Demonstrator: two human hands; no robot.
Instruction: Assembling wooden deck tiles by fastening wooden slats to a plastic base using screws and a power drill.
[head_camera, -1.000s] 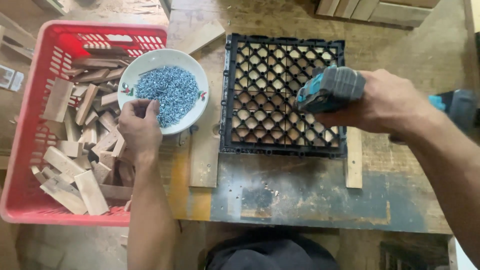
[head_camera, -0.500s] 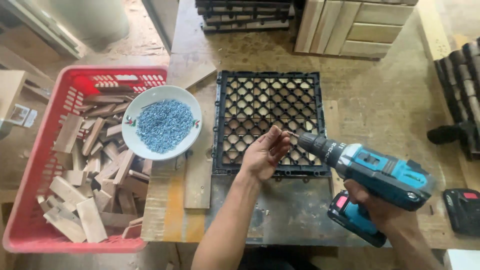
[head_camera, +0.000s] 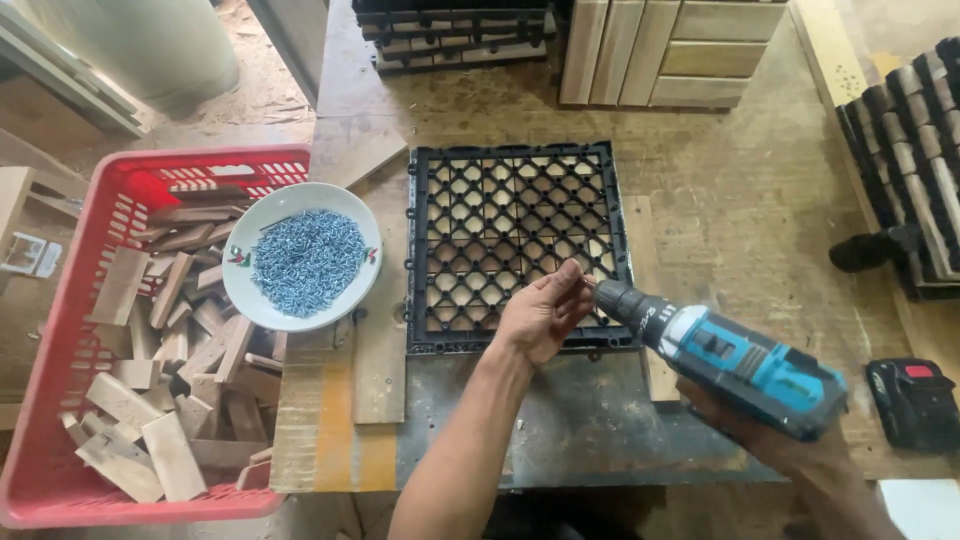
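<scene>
A black plastic grid tile (head_camera: 480, 200) lies flat on the workbench. My left hand (head_camera: 540, 315) hovers over its near right corner, fingers pinched at the tip of a blue cordless drill (head_camera: 735, 360); a small screw seems held there, too small to be sure. My right hand (head_camera: 770, 440) grips the drill's handle from below, the nose pointing left toward my left fingers. A white bowl (head_camera: 240, 290) full of silvery screws (head_camera: 308, 262) sits left of the tile, on the rim of a red crate.
The red plastic crate (head_camera: 60, 490) of short wood offcuts stands at the left. A wooden slat (head_camera: 380, 370) lies beside the tile. A spare battery pack (head_camera: 915, 400) rests at the right. Stacked black tiles (head_camera: 460, 40) and wooden panels (head_camera: 670, 50) line the far edge.
My left hand left the screw bowl and came to the drill tip over the tile. The drill swung from over the tile to lower right, nose pointing left.
</scene>
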